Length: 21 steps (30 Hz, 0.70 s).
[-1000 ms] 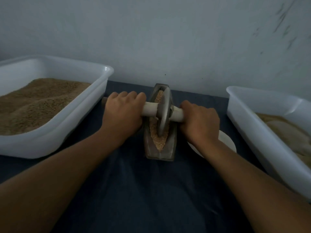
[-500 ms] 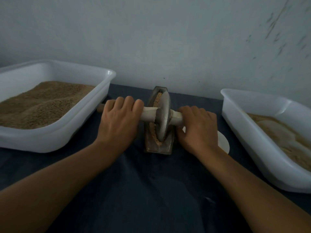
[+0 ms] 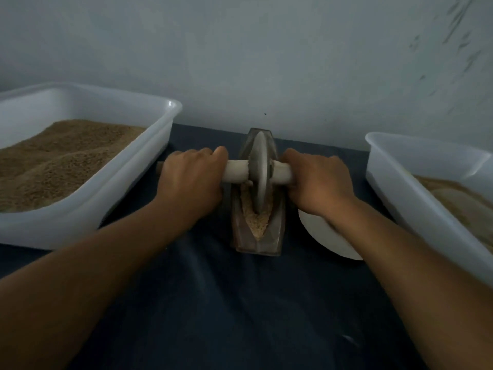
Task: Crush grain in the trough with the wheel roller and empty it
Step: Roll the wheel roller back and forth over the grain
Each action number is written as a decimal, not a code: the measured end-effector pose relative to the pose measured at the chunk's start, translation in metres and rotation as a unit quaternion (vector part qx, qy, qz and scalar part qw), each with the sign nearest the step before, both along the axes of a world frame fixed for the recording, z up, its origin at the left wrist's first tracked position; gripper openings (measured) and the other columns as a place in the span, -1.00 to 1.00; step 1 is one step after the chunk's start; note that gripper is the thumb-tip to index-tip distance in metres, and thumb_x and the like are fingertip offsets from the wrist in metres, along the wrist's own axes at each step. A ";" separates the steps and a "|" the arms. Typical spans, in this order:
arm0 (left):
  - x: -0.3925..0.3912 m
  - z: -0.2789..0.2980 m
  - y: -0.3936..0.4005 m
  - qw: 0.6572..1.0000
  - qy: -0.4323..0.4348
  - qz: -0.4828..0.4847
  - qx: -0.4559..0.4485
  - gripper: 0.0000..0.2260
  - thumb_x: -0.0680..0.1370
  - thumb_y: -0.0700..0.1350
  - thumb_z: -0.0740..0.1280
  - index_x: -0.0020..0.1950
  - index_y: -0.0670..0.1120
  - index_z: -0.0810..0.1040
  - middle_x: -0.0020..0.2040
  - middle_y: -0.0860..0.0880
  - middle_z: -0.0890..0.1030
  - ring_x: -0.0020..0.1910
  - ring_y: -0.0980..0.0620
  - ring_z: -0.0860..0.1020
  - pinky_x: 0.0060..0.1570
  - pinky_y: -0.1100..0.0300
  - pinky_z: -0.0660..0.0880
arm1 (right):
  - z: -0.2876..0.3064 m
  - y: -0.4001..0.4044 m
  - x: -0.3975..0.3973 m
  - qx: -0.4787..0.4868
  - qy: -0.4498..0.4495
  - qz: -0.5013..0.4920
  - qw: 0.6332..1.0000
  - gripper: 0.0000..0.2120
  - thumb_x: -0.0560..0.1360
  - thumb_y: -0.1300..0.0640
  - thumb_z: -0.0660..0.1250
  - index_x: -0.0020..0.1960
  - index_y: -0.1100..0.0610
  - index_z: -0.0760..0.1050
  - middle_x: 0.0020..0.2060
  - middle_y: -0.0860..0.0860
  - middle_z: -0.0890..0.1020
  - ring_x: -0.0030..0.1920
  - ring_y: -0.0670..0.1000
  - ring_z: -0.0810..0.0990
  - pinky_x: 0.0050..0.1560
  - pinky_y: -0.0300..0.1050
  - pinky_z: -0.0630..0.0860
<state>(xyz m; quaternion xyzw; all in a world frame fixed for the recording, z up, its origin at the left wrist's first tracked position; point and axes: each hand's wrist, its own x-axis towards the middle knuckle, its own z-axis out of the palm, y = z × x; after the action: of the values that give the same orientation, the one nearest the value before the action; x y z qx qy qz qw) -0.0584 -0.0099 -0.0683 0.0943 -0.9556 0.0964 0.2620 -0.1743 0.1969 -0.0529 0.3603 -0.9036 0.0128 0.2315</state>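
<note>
Head view: dark blue cloth-covered table (image 3: 240, 303) against a pale scuffed wall (image 3: 266, 49). Centre, narrow boat-shaped metal trough (image 3: 257, 241) holding tan crushed grain (image 3: 258, 222); grey metal disc wheel roller (image 3: 258, 169) on a pale wooden axle stands in it. Left hand (image 3: 190, 180) and right hand (image 3: 317, 182) each curl around an axle end. White plastic tub (image 3: 106, 206) of brown grain at left; second white plastic tub (image 3: 416, 193) of paler meal at right; round white plate (image 3: 322, 239) beside the trough.

Trough (image 3: 269, 244): dull dark metal, worn.
Wheel (image 3: 259, 166): grey metal, matt.
Handle (image 3: 236, 170): pale smooth wood.
Grain (image 3: 257, 222): coarse, tan.
Tubs (image 3: 88, 209): white plastic, slight sheen.
Table cover (image 3: 240, 303): dark blue cloth, matt, creased.
Wall (image 3: 240, 49): pale, scuffed.
</note>
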 end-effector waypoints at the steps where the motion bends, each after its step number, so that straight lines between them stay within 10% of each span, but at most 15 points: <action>1: -0.008 0.003 -0.002 1.000 -0.016 0.005 -0.002 -0.65 0.43 0.00 0.49 -0.04 0.03 0.30 -0.13 -0.03 0.58 -0.24 -0.05 0.54 -0.27 0.09 0.35 | -0.002 0.000 -0.005 -0.002 -0.010 -0.017 1.000 -0.66 0.43 -0.04 0.41 0.15 -0.15 0.39 -0.21 -0.09 0.58 -0.25 0.08 0.54 -0.27 -0.07 0.17; 21: -0.101 0.043 -0.028 0.982 -0.185 0.025 -0.004 -0.72 0.41 0.08 0.41 0.05 0.02 0.54 -0.25 0.00 0.46 -0.29 -0.04 0.46 -0.32 0.10 0.37 | 0.019 -0.032 -0.091 0.116 -0.248 -0.064 0.960 -0.78 0.37 -0.12 0.49 -0.22 -0.06 0.48 -0.22 -0.04 0.58 -0.23 -0.01 0.57 -0.21 -0.08 0.52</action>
<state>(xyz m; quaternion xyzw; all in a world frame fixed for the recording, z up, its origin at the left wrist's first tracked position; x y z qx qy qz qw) -0.1592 -0.0381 -0.0251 0.0976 -0.9846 0.1221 0.0783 -0.2652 0.1651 -0.0342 0.3115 -0.9491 -0.0180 -0.0430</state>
